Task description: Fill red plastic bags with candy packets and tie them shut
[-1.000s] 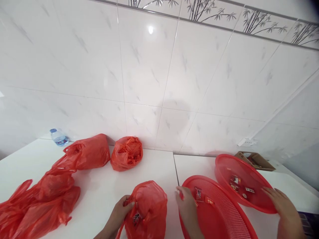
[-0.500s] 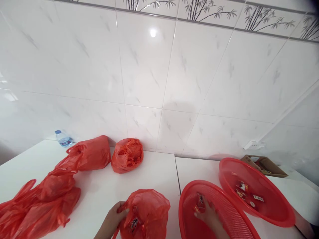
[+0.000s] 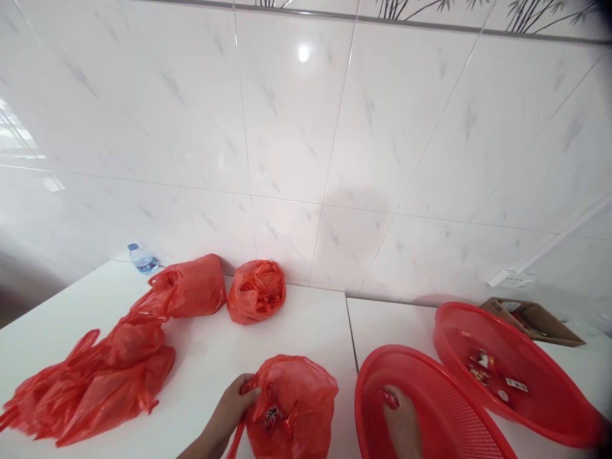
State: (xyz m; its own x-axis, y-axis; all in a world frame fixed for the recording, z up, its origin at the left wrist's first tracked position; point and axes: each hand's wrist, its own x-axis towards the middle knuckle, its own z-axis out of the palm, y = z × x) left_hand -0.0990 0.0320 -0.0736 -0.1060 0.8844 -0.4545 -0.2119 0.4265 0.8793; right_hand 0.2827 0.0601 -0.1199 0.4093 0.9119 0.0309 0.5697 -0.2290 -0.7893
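My left hand [image 3: 235, 403] is closed on the left edge of a thin red plastic bag [image 3: 310, 398], whose mouth stands wide. Inside the bag lies a red packet with dark lettering [image 3: 271, 417]. To the right, my right hand [image 3: 404, 426] reaches down into a red perforated plastic basket [image 3: 444, 389]. Its fingers are closed on a small shiny red packet [image 3: 389, 398], partly covered by the hand.
A second red basket [image 3: 554, 408] holds several small packets. Behind it sits an open cardboard box [image 3: 557, 328]. At the left are a filled red bag [image 3: 201, 287], a bunched red bag [image 3: 258, 293], crumpled red bags [image 3: 119, 376] and a plastic bottle [image 3: 142, 259].
My right hand's spread fingers have closed on the small packet in the basket. The left hand keeps its hold on the bag. The whole view has shifted slightly.
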